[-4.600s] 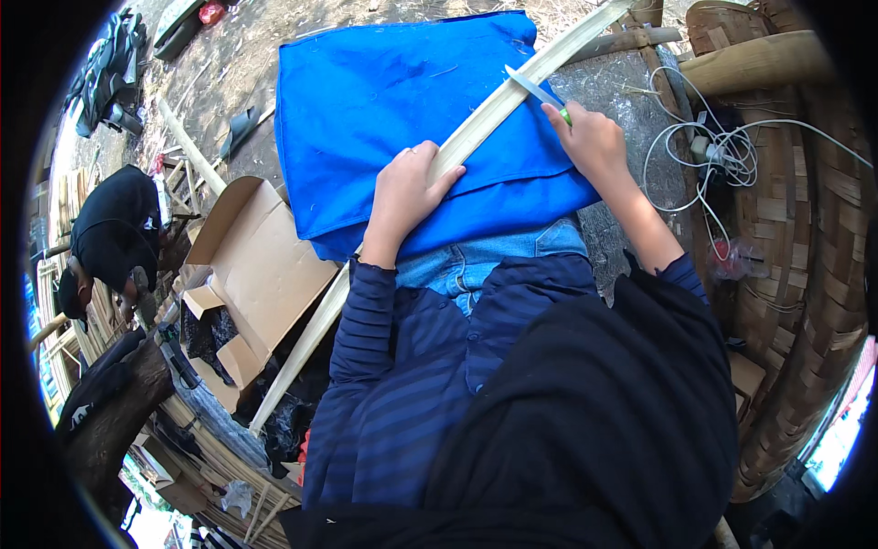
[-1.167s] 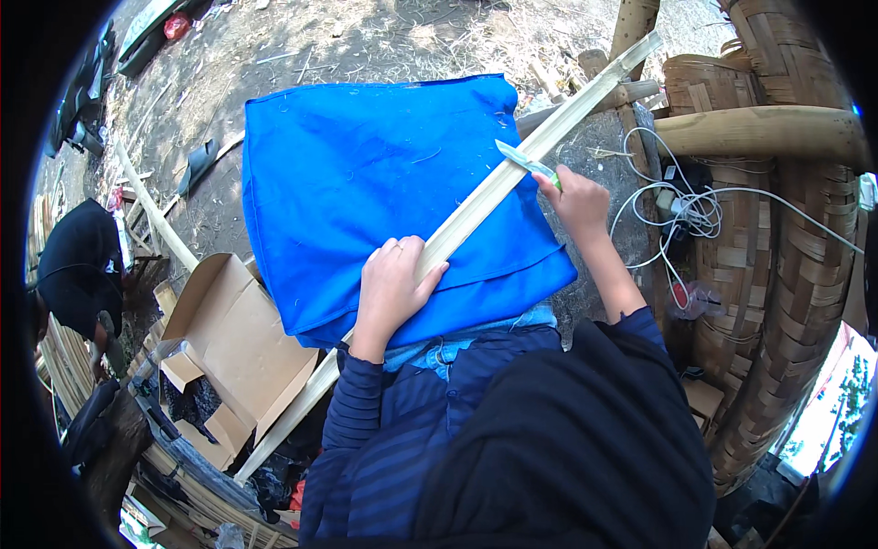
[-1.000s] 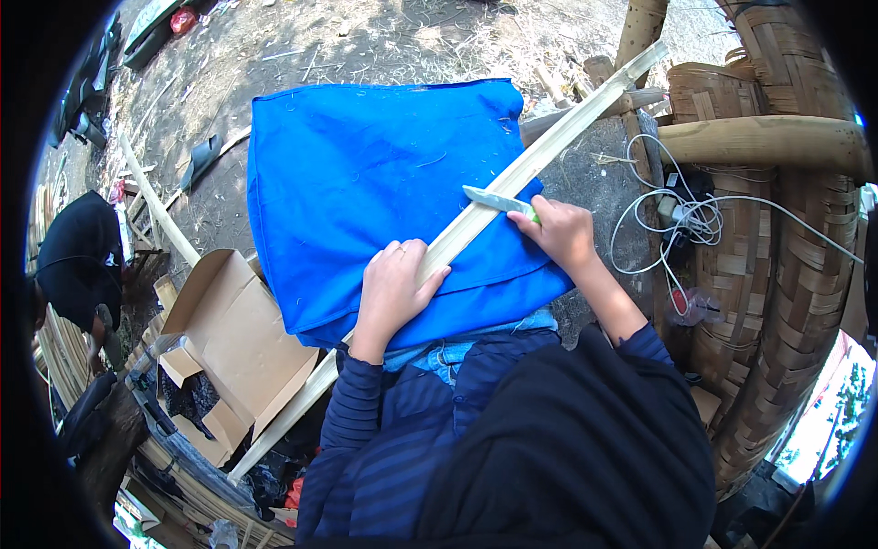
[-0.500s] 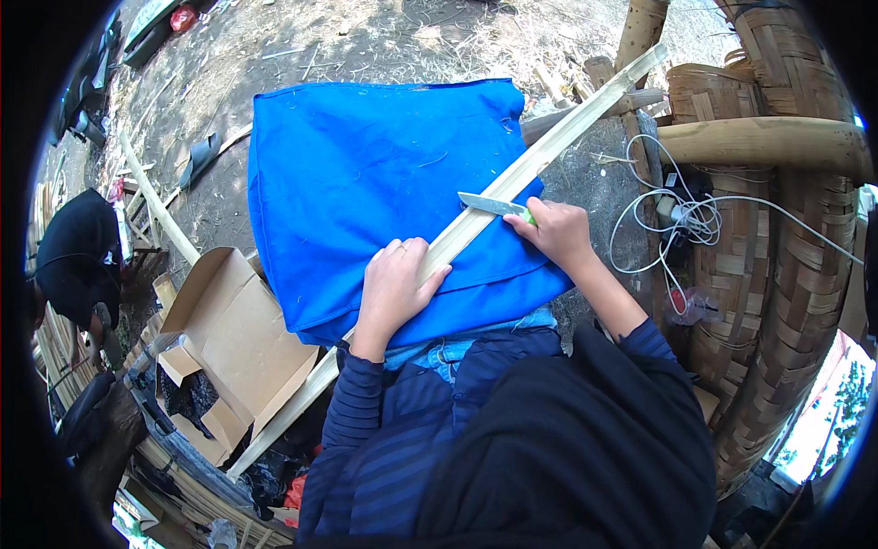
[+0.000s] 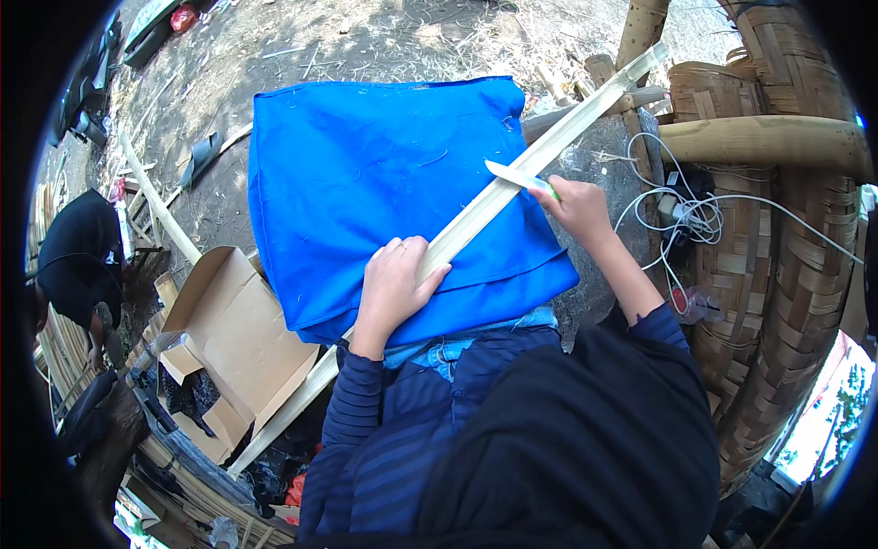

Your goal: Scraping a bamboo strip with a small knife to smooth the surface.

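Strip point(image 5: 476, 214): pale and long, aslant from upper right of frame to lower left, crossing the blue cloth point(image 5: 357, 165) on the lap.
Left hand point(image 5: 396, 284): centre of frame, fingers closed over the strip, thumb along its right edge.
Right hand point(image 5: 580, 212): right of centre, closed around the green handle of the knife point(image 5: 512, 173).
Blade: lies across the strip, tip out past its left edge.
Done: strip looks split flat already, my reading; a few fine fibres on the cloth suggest some scraping.
Left: strip is in one length, not cut through; how much of its face is worked, cannot tell. Underside hidden.
Left of frame: open carton point(image 5: 247, 311) near the strip's low end; a co-worker point(image 5: 78, 242) bent over beyond.
Right of frame: white cable point(image 5: 695, 218), coiled.
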